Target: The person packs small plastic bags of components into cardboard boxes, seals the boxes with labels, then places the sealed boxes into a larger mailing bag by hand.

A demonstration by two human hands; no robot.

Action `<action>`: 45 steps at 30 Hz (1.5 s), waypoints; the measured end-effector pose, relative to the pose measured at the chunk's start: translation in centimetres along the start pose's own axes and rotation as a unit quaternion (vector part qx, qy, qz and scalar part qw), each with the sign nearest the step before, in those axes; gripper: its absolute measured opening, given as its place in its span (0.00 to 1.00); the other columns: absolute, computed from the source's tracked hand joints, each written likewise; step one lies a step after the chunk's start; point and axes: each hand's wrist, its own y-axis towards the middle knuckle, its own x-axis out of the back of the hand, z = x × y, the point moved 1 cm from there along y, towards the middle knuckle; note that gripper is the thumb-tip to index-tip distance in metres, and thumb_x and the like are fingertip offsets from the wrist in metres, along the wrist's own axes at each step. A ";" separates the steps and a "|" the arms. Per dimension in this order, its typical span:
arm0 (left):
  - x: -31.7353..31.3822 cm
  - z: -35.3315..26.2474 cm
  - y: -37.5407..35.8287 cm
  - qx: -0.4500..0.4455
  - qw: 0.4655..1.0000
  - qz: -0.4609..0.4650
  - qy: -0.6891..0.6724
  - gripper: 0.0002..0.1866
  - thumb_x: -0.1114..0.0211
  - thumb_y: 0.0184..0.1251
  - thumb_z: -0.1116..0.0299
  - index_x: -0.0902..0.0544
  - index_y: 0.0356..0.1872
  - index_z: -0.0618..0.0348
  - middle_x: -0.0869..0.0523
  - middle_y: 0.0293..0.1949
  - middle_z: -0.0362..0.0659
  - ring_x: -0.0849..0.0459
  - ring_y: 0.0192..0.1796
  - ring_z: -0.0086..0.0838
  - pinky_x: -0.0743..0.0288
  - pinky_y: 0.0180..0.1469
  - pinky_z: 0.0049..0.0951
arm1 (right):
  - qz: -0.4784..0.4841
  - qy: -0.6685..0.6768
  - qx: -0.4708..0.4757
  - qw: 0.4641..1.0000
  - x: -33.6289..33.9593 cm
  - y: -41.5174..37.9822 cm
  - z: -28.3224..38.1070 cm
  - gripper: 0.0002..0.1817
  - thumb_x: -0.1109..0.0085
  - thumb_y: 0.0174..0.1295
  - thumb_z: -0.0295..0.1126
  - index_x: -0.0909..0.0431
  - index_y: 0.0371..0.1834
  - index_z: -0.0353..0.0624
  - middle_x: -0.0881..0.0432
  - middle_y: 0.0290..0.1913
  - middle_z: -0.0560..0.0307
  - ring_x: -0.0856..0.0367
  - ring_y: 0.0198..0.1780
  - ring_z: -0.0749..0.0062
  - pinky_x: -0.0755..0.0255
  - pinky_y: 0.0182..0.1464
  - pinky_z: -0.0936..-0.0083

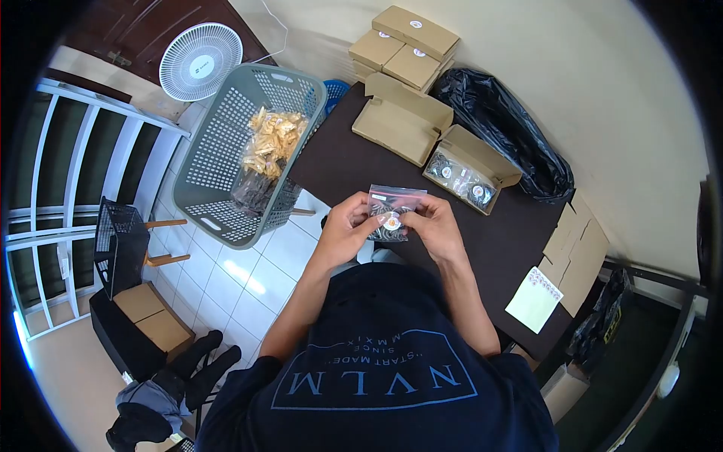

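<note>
In front of my chest, a small clear zip bag (388,200) is held upright between both hands. Dark, coiled-looking items show through its plastic; I cannot make out their kind. A round white sticker (391,222) with an orange mark sits on its front. My left hand (349,228) grips the bag's left side, thumb against the sticker's edge. On the right side, my right hand (434,228) pinches the bag, its thumb also at the sticker. Just beyond, an open cardboard box (514,178) on the dark table (331,143) contains similar bags with round stickers.
Stacked closed boxes (414,38) and a black plastic bag (504,124) line the wall. Flat cardboard (584,248) and a sticker sheet (533,301) lie right. A grey basket (199,166) with packed bags stands left, near a fan (201,64). Another person (154,395) is lower left.
</note>
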 end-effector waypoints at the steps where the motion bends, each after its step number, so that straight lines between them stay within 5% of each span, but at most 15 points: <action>1: 0.0 -0.1 0.0 0.006 1.000 -0.001 0.001 0.10 0.38 0.68 0.80 0.24 0.48 0.66 0.13 0.42 0.45 0.16 0.44 0.21 0.24 0.48 0.23 | 0.005 -0.003 0.001 1.000 0.0 0.1 -0.1 0.11 0.43 0.56 0.16 0.17 0.41 0.33 0.17 0.32 0.59 0.23 0.29 0.83 0.28 0.30 0.83; 13: -0.1 0.0 0.2 0.007 0.999 -0.032 -0.013 0.09 0.37 0.68 0.77 0.24 0.46 0.65 0.13 0.40 0.45 0.16 0.43 0.20 0.24 0.46 0.22 | 0.012 -0.012 0.009 1.000 0.0 0.2 0.3 0.14 0.43 0.56 0.17 0.19 0.46 0.35 0.16 0.37 0.59 0.22 0.35 0.82 0.28 0.33 0.82; 21: 0.5 0.0 0.8 0.018 0.999 0.011 0.027 0.12 0.36 0.68 0.76 0.24 0.49 0.66 0.13 0.39 0.44 0.16 0.42 0.19 0.24 0.44 0.20 | 0.015 -0.033 0.005 0.999 0.4 0.4 -0.1 0.12 0.45 0.57 0.16 0.18 0.43 0.33 0.17 0.33 0.60 0.23 0.30 0.82 0.28 0.32 0.83; 23: 0.0 -1.3 1.1 -0.046 0.997 -0.067 -0.005 0.10 0.35 0.68 0.75 0.21 0.47 0.68 0.13 0.36 0.42 0.17 0.39 0.18 0.24 0.41 0.20 | 0.019 -0.022 0.004 1.000 0.4 0.4 -0.3 0.12 0.46 0.56 0.15 0.17 0.42 0.33 0.18 0.31 0.60 0.25 0.28 0.84 0.29 0.30 0.84; 27: 1.7 -0.7 1.9 -0.020 0.995 -0.092 0.015 0.05 0.35 0.68 0.76 0.15 0.38 0.68 0.12 0.32 0.43 0.16 0.36 0.20 0.24 0.42 0.21 | 0.053 -0.031 -0.008 0.998 0.7 0.5 -1.0 0.12 0.46 0.57 0.15 0.18 0.43 0.32 0.18 0.31 0.60 0.23 0.29 0.83 0.27 0.30 0.83; 35: 1.7 0.1 1.7 -0.047 0.995 -0.089 0.022 0.06 0.36 0.70 0.74 0.15 0.38 0.67 0.12 0.30 0.42 0.17 0.33 0.19 0.24 0.38 0.20 | 0.075 0.010 -0.021 0.997 0.9 0.5 -1.2 0.10 0.40 0.59 0.18 0.18 0.44 0.33 0.17 0.34 0.60 0.20 0.32 0.80 0.23 0.34 0.81; 40: 2.5 0.3 1.3 -0.028 0.999 -0.018 0.026 0.04 0.34 0.68 0.75 0.15 0.35 0.66 0.14 0.29 0.40 0.19 0.32 0.17 0.24 0.37 0.19 | 0.086 -0.167 0.119 0.975 0.4 0.1 1.5 0.12 0.32 0.59 0.28 0.18 0.43 0.33 0.14 0.37 0.56 0.17 0.33 0.75 0.23 0.37 0.76; 45: 2.4 0.8 0.4 -0.004 0.999 0.024 0.020 0.02 0.32 0.64 0.78 0.17 0.32 0.66 0.13 0.30 0.41 0.17 0.33 0.18 0.24 0.38 0.20 | 0.114 -0.249 0.124 0.954 -0.4 0.3 1.9 0.10 0.33 0.59 0.30 0.17 0.39 0.34 0.14 0.32 0.49 0.15 0.33 0.69 0.23 0.37 0.74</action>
